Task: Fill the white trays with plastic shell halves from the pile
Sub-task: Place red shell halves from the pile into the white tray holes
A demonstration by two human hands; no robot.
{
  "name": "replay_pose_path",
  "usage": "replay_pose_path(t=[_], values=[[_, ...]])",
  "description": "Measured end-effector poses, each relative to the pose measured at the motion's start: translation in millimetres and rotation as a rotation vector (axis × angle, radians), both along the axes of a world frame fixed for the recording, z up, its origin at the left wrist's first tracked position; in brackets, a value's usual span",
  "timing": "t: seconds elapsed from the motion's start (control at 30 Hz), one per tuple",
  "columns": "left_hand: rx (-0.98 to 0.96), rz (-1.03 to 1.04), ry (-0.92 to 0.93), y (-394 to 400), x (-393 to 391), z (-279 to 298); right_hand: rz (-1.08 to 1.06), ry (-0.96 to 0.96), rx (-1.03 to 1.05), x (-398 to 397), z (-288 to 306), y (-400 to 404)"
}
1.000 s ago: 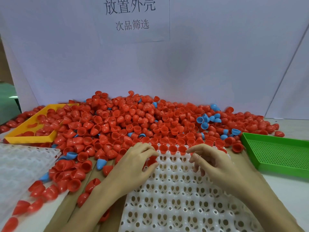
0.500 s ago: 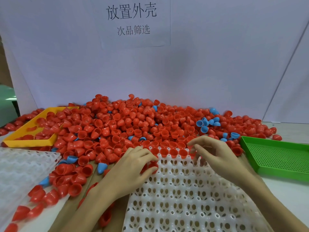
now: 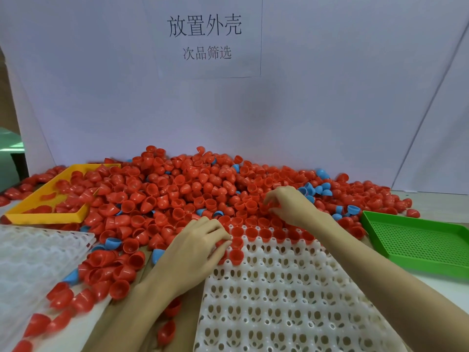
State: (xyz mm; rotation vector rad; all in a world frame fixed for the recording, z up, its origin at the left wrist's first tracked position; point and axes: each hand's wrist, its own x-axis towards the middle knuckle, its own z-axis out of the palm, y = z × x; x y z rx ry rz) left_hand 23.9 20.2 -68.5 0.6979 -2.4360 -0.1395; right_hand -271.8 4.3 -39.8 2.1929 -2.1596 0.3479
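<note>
- The white tray [image 3: 291,295] lies flat in front of the person, its long side running away toward the pile [image 3: 193,189] of red shell halves, and everything here is placed from it.
- Along the tray's far edge sits a row of red shells [image 3: 265,234], each with its open mouth up; two more stand in the next rows at the tray's far left corner.
- The left hand [image 3: 195,250] rests over that far left corner, fingers curled, tips at a red shell [image 3: 223,246]; whether it grips the shell I cannot tell.
- The right hand [image 3: 289,205] is beyond the tray's far edge, in the pile, fingers bent down and pinching among the red shells.
- A green tray [image 3: 416,240] lies right of the white tray; a yellow tray [image 3: 48,214] sits far left, half buried.
- A few blue shells [image 3: 317,189] lie just beyond the right hand.
</note>
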Motion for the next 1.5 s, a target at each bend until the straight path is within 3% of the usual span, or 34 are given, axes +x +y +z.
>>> replay_pose_path(t=[0.17, 0.37, 0.5, 0.57, 0.67, 0.73, 0.8, 0.9, 1.0, 1.07, 1.17, 1.5], values=[[0.073, -0.052, -0.037, 5, -7, -8, -0.045, -0.067, -0.106, 3, 3, 10], [0.107, -0.051, -0.031, 5, -9, -10, -0.016, -0.342, -0.317, 5, 10, 62], [0.081, -0.02, -0.01, 6, -14, -8, 0.038, -0.466, -0.283, 10, 0, 96], [0.043, 0.071, 0.073, 1, -10, -1, 0.042, -0.495, -0.256, 11, -6, 103], [-0.059, 0.401, 0.246, -19, 15, 12, 0.037, -0.516, -0.249, 8, -8, 107], [-0.055, 0.631, 0.238, -33, 39, 17, 0.037, -0.533, -0.254, 6, -5, 108], [0.032, 0.732, 0.169, -41, 51, 14, 0.037, -0.564, -0.254, 7, -3, 110], [0.125, 0.645, 0.126, -34, 40, 9, 0.041, -0.605, -0.26, 10, 3, 114], [0.152, 0.394, 0.26, -13, 12, 11, 0.084, -0.626, -0.264, 14, 7, 122], [0.292, 0.207, 0.344, 4, -7, 13, 0.129, -0.665, -0.245, 17, 9, 128], [0.508, 0.013, 0.325, 30, -27, 10, 0.207, -0.742, -0.177, 23, 9, 134], [0.577, 0.036, 0.6, 44, -37, 8, 0.317, -0.809, -0.141, 25, 5, 138]])
